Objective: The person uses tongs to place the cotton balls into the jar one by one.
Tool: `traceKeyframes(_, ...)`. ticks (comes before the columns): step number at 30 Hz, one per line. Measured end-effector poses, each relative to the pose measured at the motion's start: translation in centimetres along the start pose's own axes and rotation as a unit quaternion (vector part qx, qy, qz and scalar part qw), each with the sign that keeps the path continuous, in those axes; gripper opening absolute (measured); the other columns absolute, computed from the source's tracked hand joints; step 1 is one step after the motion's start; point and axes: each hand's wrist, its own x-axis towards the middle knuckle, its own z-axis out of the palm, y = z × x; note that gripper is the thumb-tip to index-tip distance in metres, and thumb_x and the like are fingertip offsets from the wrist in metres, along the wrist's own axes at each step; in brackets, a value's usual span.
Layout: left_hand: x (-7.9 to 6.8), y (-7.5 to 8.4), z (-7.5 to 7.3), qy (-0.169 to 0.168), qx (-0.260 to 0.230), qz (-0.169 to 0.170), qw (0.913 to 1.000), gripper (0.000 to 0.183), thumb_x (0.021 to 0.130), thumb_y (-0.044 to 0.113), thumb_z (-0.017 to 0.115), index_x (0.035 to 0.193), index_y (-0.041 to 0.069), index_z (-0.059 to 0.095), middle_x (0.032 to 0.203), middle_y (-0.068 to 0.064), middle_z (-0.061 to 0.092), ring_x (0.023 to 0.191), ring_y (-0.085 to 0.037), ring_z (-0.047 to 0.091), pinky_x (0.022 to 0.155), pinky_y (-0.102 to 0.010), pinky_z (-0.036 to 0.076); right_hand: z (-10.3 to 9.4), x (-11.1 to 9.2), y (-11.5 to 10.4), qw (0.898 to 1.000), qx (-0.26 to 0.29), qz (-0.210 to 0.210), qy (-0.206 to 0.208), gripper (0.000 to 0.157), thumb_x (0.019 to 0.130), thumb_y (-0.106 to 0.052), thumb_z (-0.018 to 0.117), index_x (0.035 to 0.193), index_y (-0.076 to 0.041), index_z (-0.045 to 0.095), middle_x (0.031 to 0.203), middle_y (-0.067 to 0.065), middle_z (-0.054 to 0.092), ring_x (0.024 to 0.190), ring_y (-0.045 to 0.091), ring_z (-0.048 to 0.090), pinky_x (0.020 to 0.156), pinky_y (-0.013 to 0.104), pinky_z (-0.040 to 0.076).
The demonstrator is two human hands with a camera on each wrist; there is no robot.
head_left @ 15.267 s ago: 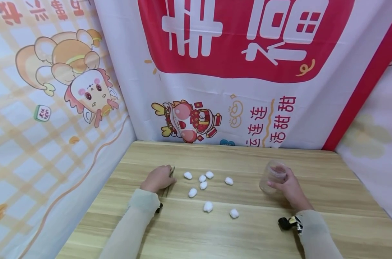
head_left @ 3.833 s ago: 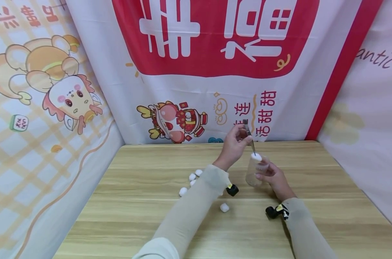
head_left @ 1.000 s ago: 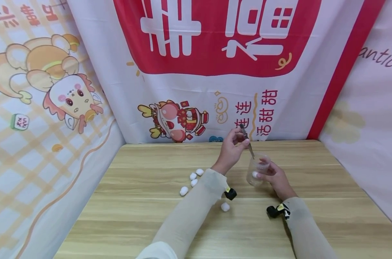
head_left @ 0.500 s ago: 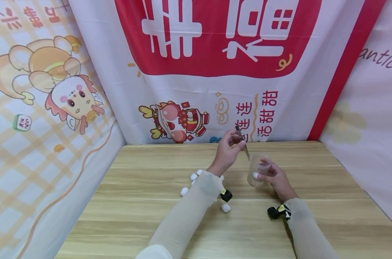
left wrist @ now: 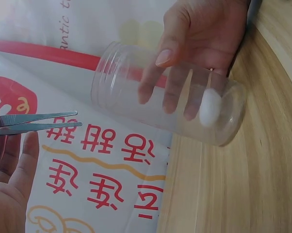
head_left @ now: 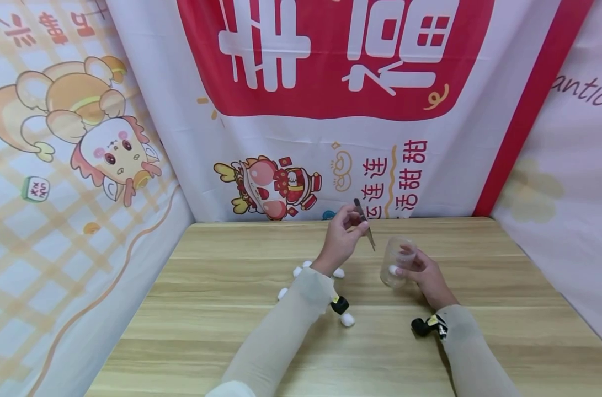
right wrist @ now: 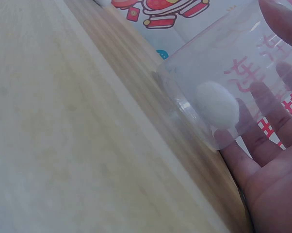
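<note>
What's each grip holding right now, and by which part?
The left grip pinches the metal tweezers around mid-length, with nothing between the tips. The right grip holds the clear jar by its side wall.

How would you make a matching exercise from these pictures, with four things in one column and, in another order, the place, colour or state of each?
1. tweezers
2. clear jar
3. table
4. sleeves

A. pale beige
B. in the right hand, one white ball inside
C. wood-grained
D. in the left hand, tips apart

Pairs: 1-D, 2-B, 3-C, 4-A
</note>
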Motion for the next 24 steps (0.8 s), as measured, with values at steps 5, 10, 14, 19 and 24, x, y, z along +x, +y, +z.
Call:
traceKeyframes(5,-0.2,-0.4,-0.4,0.000,0.001,-0.006,1.0000,0.030,0.092,-0.002,0.064,0.117,0.010,0.056,0.105,-0.019,0.060,0.092,-0.019,0.063,0.077,-0.034,0.058,0.0,-0.2,-0.1,1.000,0.002,-0.007,-0.004,0.076,0.083,-0.028,0.079,0.147,-0.018,0.040,0.146,0.011,0.043,0.126,0.026,0.045,0.097,0.025,0.042)
traceKeyframes(10,-0.5,-0.9,-0.8,0.002,0.007,-0.013,0.9999,0.028,0.091,-0.001,0.064,0.115,0.012,0.058,0.103,-0.015,0.060,0.091,-0.019,0.063,0.077,-0.034,0.058,-0.1,-0.1,0.0,1.000,-0.002,-0.012,0.000,0.074,0.083,-0.028,0.079,0.146,-0.020,0.042,0.145,0.010,0.044,0.125,0.024,0.047,0.094,0.021,0.042)
traceKeyframes(14,-0.8,-1.0,-1.2,0.000,0.014,-0.014,0.9998,0.026,0.092,0.001,0.065,0.114,0.013,0.058,0.101,-0.007,0.060,0.092,-0.020,0.063,0.077,-0.034,0.058,0.0,-0.1,0.1,1.000,-0.006,-0.012,0.006,0.072,0.084,-0.026,0.079,0.146,-0.020,0.043,0.144,0.010,0.046,0.125,0.026,0.048,0.098,0.029,0.041)
traceKeyframes(19,-1.2,-1.3,-1.8,-0.006,0.022,-0.017,0.9996,0.025,0.093,0.004,0.065,0.114,0.014,0.058,0.101,-0.005,0.060,0.093,-0.020,0.063,0.077,-0.034,0.058,0.1,-0.2,0.2,1.000,-0.006,-0.011,0.007,0.071,0.085,-0.023,0.077,0.146,-0.021,0.042,0.144,0.010,0.046,0.125,0.025,0.047,0.099,0.028,0.040)
traceKeyframes(24,-1.5,-1.6,-2.3,-0.006,0.033,-0.021,0.9992,0.026,0.093,0.006,0.065,0.117,0.015,0.058,0.101,-0.004,0.060,0.094,-0.019,0.064,0.078,-0.033,0.058,0.1,-0.3,0.1,1.000,0.009,-0.012,0.001,0.069,0.087,-0.018,0.076,0.146,-0.020,0.042,0.143,0.010,0.046,0.123,0.023,0.049,0.093,0.019,0.043)
